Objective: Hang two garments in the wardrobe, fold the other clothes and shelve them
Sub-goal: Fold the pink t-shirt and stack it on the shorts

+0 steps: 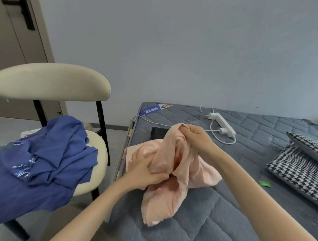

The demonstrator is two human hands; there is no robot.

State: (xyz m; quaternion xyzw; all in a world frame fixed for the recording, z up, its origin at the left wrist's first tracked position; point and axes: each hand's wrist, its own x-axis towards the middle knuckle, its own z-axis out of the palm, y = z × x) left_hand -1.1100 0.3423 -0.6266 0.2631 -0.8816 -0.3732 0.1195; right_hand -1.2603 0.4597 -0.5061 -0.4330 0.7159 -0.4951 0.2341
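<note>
Both hands, left [145, 171] and right [195, 138], grip a crumpled, bunched peach-pink garment [162, 201].

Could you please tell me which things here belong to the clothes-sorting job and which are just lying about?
Job: pink garment, gripped by left hand and right hand; blue garment on the chair; dark folded cloth, probably.
Lying about: power strip with cables; houndstooth cushion; green wrapper.
</note>
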